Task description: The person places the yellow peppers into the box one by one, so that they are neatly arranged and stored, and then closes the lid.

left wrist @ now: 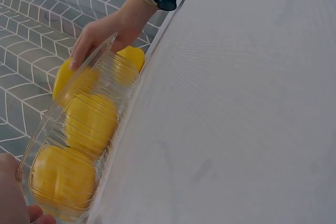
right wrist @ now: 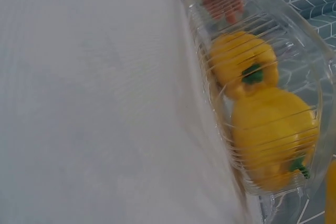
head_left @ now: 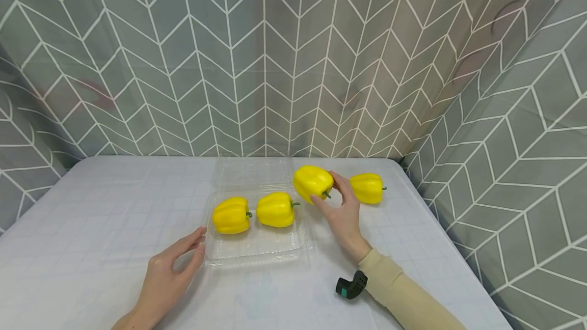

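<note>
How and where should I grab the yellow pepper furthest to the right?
The far-right pepper is probably best held round its plump middle from above, squeezing its near and far sides. It lies sideways on the table, its thin green stem pointing right, leaving those rounded sides free.

Two peppers (head_left: 231, 216) sit in the tray (head_left: 257, 248), left hand (head_left: 168, 268) at its left, third pepper (head_left: 312, 182) in the right hand (head_left: 343, 215), fourth (head_left: 366, 188) farther right!

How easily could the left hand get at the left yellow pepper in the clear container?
Yes, fairly easily, it seems: the left hand is at the left edge of the container, close to the left yellow pepper, and the lid lies open, leaving the way from above free.
</note>
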Demonstrator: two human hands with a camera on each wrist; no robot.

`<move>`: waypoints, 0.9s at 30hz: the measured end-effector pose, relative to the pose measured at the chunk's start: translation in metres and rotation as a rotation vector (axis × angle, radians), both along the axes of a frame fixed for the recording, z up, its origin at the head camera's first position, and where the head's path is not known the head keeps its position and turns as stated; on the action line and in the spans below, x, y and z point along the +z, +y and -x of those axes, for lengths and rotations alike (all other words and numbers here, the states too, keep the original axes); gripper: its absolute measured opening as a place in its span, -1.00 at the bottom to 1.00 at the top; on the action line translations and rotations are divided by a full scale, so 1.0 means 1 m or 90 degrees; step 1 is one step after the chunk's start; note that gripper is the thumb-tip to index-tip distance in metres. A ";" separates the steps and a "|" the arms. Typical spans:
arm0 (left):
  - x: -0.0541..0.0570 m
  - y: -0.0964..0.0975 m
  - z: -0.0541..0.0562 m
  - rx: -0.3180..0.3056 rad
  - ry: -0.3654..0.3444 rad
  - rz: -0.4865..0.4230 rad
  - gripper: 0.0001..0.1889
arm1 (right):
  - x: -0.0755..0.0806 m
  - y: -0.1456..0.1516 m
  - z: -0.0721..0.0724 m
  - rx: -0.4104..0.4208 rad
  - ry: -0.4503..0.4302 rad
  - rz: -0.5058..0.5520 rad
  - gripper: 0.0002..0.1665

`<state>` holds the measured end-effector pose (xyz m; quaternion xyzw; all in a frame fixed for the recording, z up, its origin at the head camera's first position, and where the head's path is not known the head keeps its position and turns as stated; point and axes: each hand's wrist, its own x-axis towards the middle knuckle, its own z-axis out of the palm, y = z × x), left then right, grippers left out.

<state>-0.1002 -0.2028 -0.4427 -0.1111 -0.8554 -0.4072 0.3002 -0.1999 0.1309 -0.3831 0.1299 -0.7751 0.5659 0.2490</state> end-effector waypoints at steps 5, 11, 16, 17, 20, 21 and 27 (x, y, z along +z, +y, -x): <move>0.000 0.000 0.000 0.001 -0.006 -0.001 -0.57 | 0.011 -0.004 -0.010 0.012 -0.013 0.006 -0.24; -0.001 0.000 0.000 -0.005 0.007 -0.004 -0.56 | 0.012 -0.007 -0.012 0.026 -0.013 0.001 -0.23; -0.001 0.000 0.000 -0.007 0.019 -0.001 -0.56 | 0.012 -0.008 -0.014 0.044 -0.027 0.005 -0.22; -0.001 0.000 0.000 -0.007 0.020 -0.001 -0.56 | 0.012 -0.008 -0.014 0.049 -0.030 0.005 -0.22; -0.001 0.000 0.000 -0.007 0.020 -0.001 -0.56 | 0.012 -0.009 -0.016 0.060 -0.034 0.006 -0.21; -0.001 0.000 0.000 -0.007 0.020 -0.001 -0.56 | 0.012 -0.010 -0.016 0.063 -0.034 0.006 -0.21; -0.001 0.000 0.001 -0.009 0.021 0.001 -0.57 | 0.015 -0.012 -0.020 0.080 -0.020 0.010 -0.22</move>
